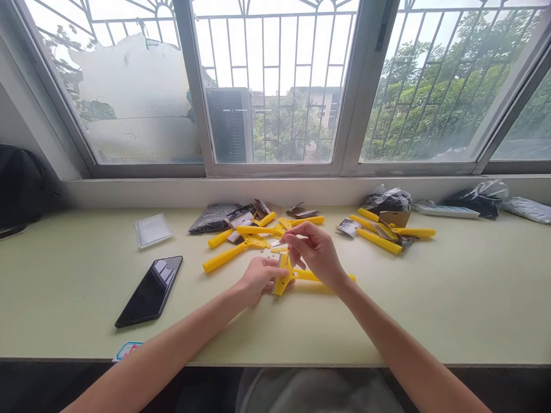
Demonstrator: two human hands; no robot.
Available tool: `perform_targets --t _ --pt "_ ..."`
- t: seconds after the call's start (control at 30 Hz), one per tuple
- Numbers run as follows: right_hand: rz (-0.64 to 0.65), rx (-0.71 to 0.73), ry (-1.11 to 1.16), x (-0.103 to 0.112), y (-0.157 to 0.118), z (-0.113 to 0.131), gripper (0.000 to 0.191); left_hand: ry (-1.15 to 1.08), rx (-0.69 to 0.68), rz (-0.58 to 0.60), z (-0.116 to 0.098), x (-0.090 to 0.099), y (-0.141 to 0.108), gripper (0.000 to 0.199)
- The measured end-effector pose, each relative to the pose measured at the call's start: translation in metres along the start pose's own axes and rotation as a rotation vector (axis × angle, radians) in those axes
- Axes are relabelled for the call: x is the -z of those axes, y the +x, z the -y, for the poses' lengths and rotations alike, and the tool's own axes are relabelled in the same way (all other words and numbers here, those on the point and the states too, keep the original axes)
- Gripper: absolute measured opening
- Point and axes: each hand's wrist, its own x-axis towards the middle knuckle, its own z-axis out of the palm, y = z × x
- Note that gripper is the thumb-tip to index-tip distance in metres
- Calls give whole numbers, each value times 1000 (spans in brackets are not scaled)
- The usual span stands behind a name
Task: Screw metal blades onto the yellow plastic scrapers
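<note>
My left hand (pixel 257 279) grips the head of a yellow scraper (pixel 283 283), whose metal blade edge faces left. The scraper's handle stretches right across the table beneath my right wrist. My right hand (pixel 313 248) is pinched above the head around a small thin screwdriver (pixel 287 258); its shaft points down at the head, and the fingers hide most of it. Just beyond my hands lie more yellow scrapers (pixel 228 256), along with a few tiny metal pieces (pixel 267 254) too small to make out.
A black phone (pixel 150 291) and a clear flat case (pixel 152 230) lie at left. Behind are a black plastic packet (pixel 214 218) and printed cards (pixel 241 215). More yellow scrapers (pixel 379 240) are piled at right, with bagged dark items (pixel 388 199) by the window.
</note>
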Motion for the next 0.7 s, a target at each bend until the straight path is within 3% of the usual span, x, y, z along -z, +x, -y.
perform_targets --t 0.1,0.27,0.5,0.7 --pt "-25 -18 43 0 0 1 30 -7 -11 -2 1 0 0 32" --pt "77 50 2 1 0 1 26 -9 -8 -7 0 0 0 32" --pt "-34 -26 14 1 0 1 30 14 -3 -3 2 1 2 37" --pt "90 31 -3 4 1 1 27 -3 -13 3 4 2 3 38"
